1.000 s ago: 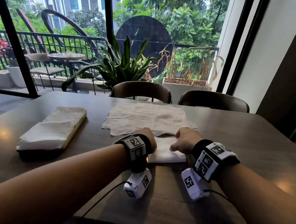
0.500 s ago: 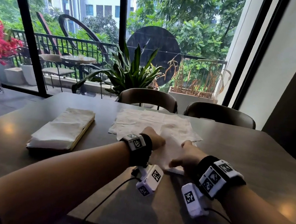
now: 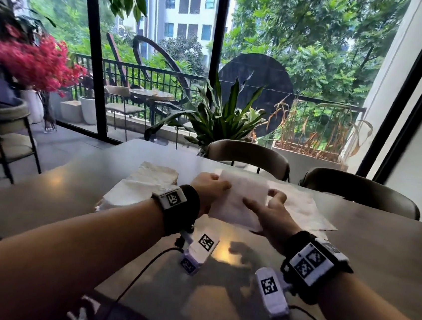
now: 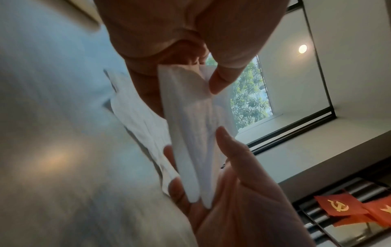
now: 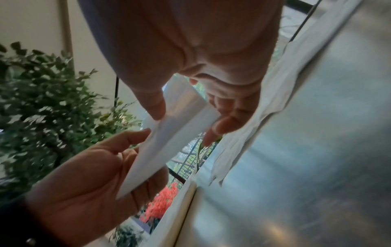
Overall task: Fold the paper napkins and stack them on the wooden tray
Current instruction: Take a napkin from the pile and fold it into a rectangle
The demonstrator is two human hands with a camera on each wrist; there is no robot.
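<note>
Holding a white folded paper napkin (image 3: 239, 199) clear of the grey matte surface (image 3: 350, 265), both hands share it: left hand (image 3: 208, 189) pinches the left edge, thumb on top, fingers underneath; right hand (image 3: 269, 215) pinches the right edge the same way (image 5: 160, 107). Both grips are closed on the napkin.

Location: napkin is in the air, above the loose flat sheets of unfolded napkins (image 3: 303, 211). To its left sits the pile of folded white napkins (image 3: 139, 191) on what I take to be the wooden tray (image 5: 186, 197); only a pale edge of it shows.

Judgement: step in hand is carrying the folded piece to the pile.

Notes for doing it well:
- Layers gape at the near end (image 4: 196, 197); keep light thumb pressure so the fold holds.
- Keep it level and taut between both grips.
- Square its edges to the pile before letting go, then press flat.
- Risk: thin paper springs open or drags the pile askew.
</note>
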